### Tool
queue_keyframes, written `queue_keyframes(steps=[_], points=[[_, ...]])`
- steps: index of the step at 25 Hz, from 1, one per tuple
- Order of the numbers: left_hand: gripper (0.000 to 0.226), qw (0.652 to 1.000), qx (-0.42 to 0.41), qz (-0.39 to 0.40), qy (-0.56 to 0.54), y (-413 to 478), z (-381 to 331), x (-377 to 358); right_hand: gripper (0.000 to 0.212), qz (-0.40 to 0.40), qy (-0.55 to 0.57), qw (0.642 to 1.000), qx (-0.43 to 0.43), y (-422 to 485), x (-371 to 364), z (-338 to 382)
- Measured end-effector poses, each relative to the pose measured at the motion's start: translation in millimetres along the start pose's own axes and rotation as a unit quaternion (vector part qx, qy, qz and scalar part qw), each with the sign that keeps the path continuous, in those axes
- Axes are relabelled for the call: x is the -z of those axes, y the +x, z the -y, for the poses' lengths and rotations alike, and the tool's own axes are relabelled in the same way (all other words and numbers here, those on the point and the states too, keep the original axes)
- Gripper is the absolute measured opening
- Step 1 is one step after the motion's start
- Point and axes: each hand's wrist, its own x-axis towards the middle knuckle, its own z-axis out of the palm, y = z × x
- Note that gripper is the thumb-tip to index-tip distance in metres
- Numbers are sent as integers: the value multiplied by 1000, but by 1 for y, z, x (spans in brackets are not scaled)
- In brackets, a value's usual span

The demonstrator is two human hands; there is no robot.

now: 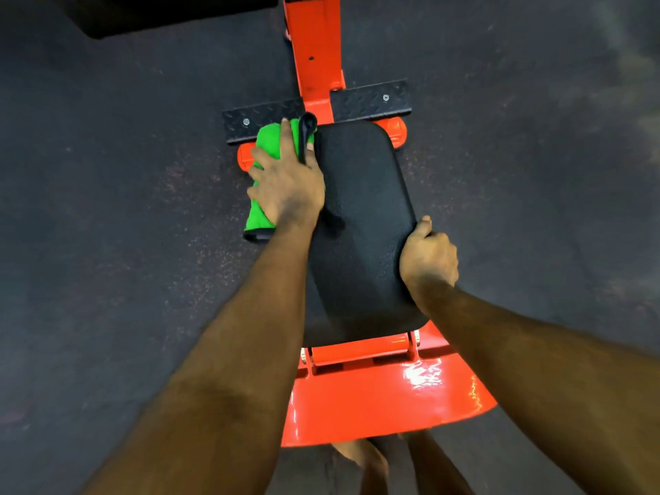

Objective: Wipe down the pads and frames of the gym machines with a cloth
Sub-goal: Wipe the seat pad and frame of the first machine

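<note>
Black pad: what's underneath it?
Orange frame shows beyond both ends of the black pad; the mounting beneath is hidden. Green cloth under the left hand covers its left edge.

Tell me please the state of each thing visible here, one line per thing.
Black padded seat: held at its right edge.
Green cloth: bunched, pressed against the seat's left side.
Left hand: spread on the cloth.
Right hand: curled round the seat edge.
Orange metal frame: glossy.

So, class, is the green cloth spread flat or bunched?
Bunched: the cloth hangs in folds at the pad edge under the left hand.
</note>
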Motion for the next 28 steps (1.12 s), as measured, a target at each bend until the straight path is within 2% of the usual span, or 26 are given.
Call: queue_keyframes(steps=[4,6,8,12,16,19,23,26,28], points=[[60,995,-86,-39,34,-89,29,-11,66,5,-2,1000,7,-1,1,0],[61,989,-137,-20,46,-147,54,-15,66,4,1,1000,10,-3,2,1],[62,989,-139,-4,47,-166,61,-17,66,4,4,1000,6,-1,3,0],[59,994,-97,-20,49,-100,24,-19,65,9,4,1000,1,0,3,1],[56,987,-146,-3,61,-1,-18,-12,65,10,8,1000,1,1,2,-1],[57,985,-160,10,71,14,-25,-8,65,9,9,1000,0,2,1,-2],[59,984,-163,-35,58,-80,23,-10,65,21,24,999,-6,1,3,-1],[61,989,-138,-11,50,-161,71,-11,65,16,28,999,-7,2,4,-1],[60,992,-111,10,52,-166,75,-13,65,13,24,1000,-6,3,3,-2]])
